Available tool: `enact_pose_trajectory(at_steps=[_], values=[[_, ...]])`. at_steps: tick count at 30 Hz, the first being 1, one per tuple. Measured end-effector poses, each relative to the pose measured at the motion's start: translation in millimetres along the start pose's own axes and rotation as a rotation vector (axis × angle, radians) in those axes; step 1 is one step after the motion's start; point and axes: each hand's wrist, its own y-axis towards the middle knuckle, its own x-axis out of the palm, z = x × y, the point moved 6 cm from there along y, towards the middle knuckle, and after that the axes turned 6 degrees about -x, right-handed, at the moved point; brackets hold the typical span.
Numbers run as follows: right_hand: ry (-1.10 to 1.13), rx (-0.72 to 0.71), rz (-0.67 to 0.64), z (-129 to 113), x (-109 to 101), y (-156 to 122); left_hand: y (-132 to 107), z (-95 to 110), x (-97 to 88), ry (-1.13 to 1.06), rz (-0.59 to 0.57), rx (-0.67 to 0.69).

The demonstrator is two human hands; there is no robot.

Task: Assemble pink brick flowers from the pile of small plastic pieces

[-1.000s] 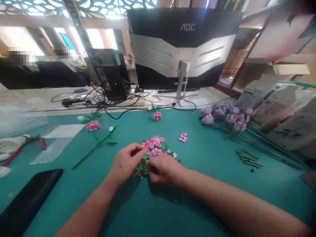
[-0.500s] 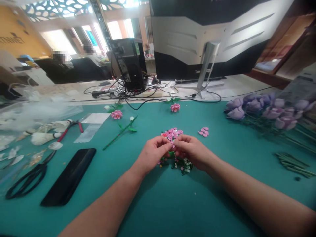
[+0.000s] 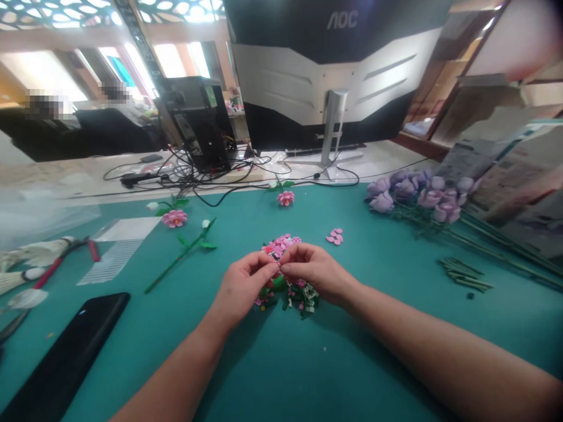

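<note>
The left hand (image 3: 244,287) and right hand (image 3: 315,271) curl narrowly, fingertips (image 3: 284,267) meeting over a heap of small pink plastic petals and green leaves (image 3: 276,249); whatever they pinch is hidden. The heap lies near the middle of the teal mat (image 3: 352,357), just beside a small cluster of loose pink petals (image 3: 334,236). Farther left lies a finished green-stemmed pink flower (image 3: 182,255), and lavender plastic roses (image 3: 413,196) lie toward the right.
</note>
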Motion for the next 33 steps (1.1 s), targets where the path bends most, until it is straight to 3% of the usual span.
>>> enact_pose_trajectory(at_steps=[9,23,33], values=[[-0.209,-0.112,0.023,-8.2,-6.1,-1.0,-0.6,-4.4,1.8,-0.079,-0.008,-0.029],[-0.322,-0.206,0.024,-6.6,-2.5,-3.3,-6.8,1.4,1.3,0.122,0.070,0.080],[-0.358,-0.183,0.028,-7.3,-3.4,-3.4,-16.5,20.5,4.7,0.403,0.129,0.328]])
